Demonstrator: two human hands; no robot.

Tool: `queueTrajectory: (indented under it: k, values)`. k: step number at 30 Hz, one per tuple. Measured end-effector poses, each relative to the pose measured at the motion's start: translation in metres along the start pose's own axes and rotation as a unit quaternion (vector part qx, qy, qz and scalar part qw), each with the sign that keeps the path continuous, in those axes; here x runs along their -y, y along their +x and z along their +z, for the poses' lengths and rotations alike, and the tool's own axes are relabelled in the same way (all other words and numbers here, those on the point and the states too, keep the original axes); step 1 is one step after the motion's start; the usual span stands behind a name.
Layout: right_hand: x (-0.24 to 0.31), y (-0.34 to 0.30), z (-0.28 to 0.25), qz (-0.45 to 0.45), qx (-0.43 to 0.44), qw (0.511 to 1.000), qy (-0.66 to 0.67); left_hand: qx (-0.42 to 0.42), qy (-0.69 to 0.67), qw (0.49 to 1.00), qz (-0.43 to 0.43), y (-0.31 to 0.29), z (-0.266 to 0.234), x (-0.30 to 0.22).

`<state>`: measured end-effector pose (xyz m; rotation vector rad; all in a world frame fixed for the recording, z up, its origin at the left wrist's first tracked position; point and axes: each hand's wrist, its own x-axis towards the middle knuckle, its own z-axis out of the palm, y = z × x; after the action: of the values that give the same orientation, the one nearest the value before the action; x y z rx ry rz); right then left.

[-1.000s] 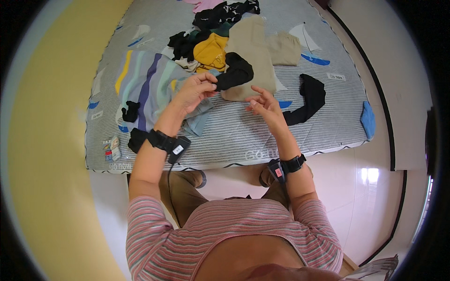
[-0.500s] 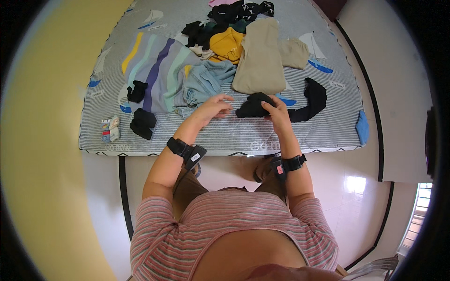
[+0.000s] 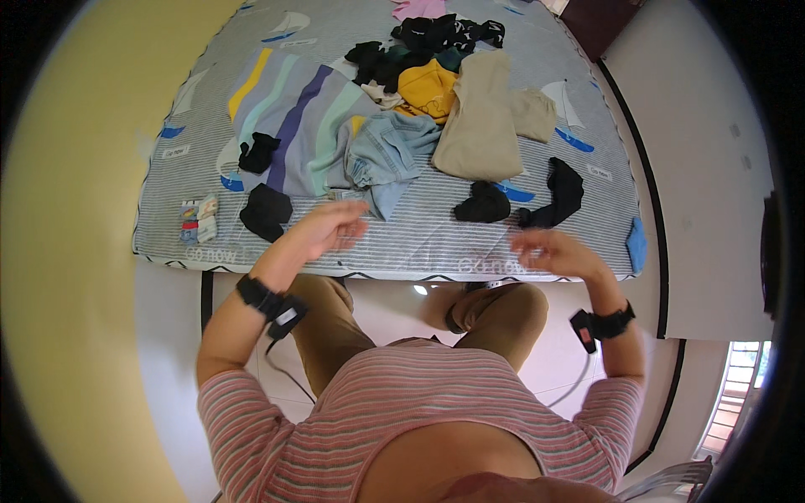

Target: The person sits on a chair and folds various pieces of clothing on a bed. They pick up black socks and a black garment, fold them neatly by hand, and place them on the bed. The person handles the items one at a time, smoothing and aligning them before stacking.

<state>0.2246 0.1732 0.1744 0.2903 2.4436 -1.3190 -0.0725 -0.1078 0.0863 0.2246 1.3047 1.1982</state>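
Observation:
My left hand [image 3: 334, 228] is above the mattress near its front edge, fingers stretched out and holding nothing. Just left of it lies a folded black cloth [image 3: 266, 213]; beyond it are light blue denim clothing [image 3: 387, 151] and a striped cloth [image 3: 289, 117]. My right hand [image 3: 549, 251], slightly blurred, hovers over the front edge with its fingers apart and nothing in them. Beyond it rest a bunched black cloth piece [image 3: 482, 203] and a long, curved black garment piece [image 3: 562, 193]. Folded beige trousers [image 3: 482, 126] lie behind these.
A yellow garment [image 3: 428, 84] and a pile of black clothing [image 3: 444, 35] lie farther back. A small black bundle [image 3: 259, 153] sits on the striped cloth. Rolled patterned socks [image 3: 199, 220] are at the front left, a blue cloth [image 3: 637, 245] at the right edge.
My right hand has let go of the bunched black cloth and drawn back to the right and nearer me. My left hand has moved left and closer to me.

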Motion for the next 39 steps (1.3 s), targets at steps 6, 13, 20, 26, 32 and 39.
queueTrajectory:
  k: [6,13,20,26,32,39]
  values:
    - [0.015,-0.061,0.018,0.181,0.29,0.939,0.025,-0.008,0.031,0.98,-0.195,-0.102,-0.036,0.054]
    - [0.116,-0.081,-0.101,0.312,0.242,0.908,-0.144,-0.156,0.088,0.978,-0.108,-0.206,-0.015,-0.067]
    - [0.189,-0.087,-0.22,0.22,-0.17,0.944,-0.177,-0.163,0.14,0.965,0.151,-0.178,0.006,-0.158]
    - [0.226,-0.033,-0.28,0.109,-0.258,0.888,-0.364,-0.159,0.105,0.945,0.267,-0.144,-0.007,-0.19]
    - [0.265,0.101,-0.261,-0.041,-0.245,0.957,-0.153,-0.025,-0.153,0.914,0.374,-0.042,-0.036,-0.183]
    - [0.165,0.32,-0.174,-0.053,-0.149,0.963,-0.219,-0.073,-0.321,0.881,0.341,0.059,-0.061,-0.098]
